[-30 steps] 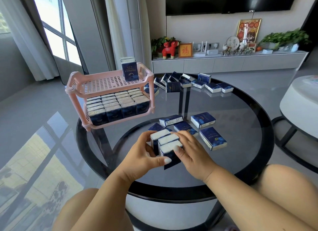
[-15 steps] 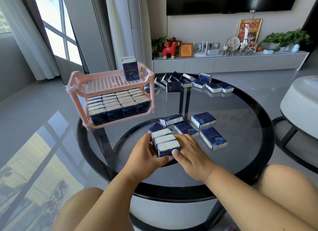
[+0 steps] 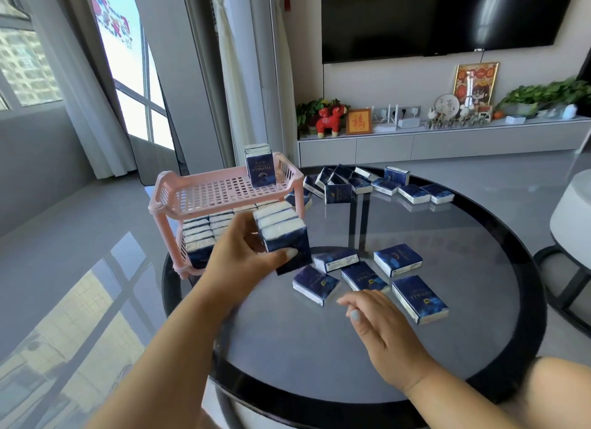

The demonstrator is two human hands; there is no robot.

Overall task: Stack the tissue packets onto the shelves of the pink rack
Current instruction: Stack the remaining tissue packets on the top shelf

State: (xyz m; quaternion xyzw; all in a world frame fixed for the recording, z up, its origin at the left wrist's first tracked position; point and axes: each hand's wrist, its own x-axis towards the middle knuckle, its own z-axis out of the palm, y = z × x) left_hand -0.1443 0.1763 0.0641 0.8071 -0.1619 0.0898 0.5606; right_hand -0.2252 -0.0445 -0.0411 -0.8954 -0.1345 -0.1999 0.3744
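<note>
Head camera looks down over a round dark glass table (image 3: 447,348) with a black rim. Near its far left edge stands a pink plastic two-tier rack with slotted shelves (image 3: 224,192). The lower shelf is packed with rows of dark blue tissue packets (image 3: 204,233) standing side by side, white tops up. On the upper shelf a small upright group of the same blue packets (image 3: 259,168) stands near the right end; the rest of that shelf shows bare slots.

The left hand (image 3: 246,259) holds a bundle of three dark blue tissue packets with white edges (image 3: 283,233) just in front of the rack's right side — thumb curled across the near face, fingers wrapped round the far side, so the bundle is clamped between them. It is raised off the glass, level with the gap between the two shelves.

The right hand (image 3: 380,326) hovers low over the table with fingers stretched out and loosely spread, holding nothing; whether it touches the glass I cannot tell.

Just beyond that hand lie five loose blue tissue packets (image 3: 396,275), flat on the glass and close together. A larger scatter of blue packets (image 3: 377,185) lies at the table's far edge, some flat, some leaning on each other.

Behind, a low grey TV cabinet (image 3: 447,144) carries a red toy animal (image 3: 329,121) and potted plants, under a black wall-mounted screen (image 3: 431,16).
</note>
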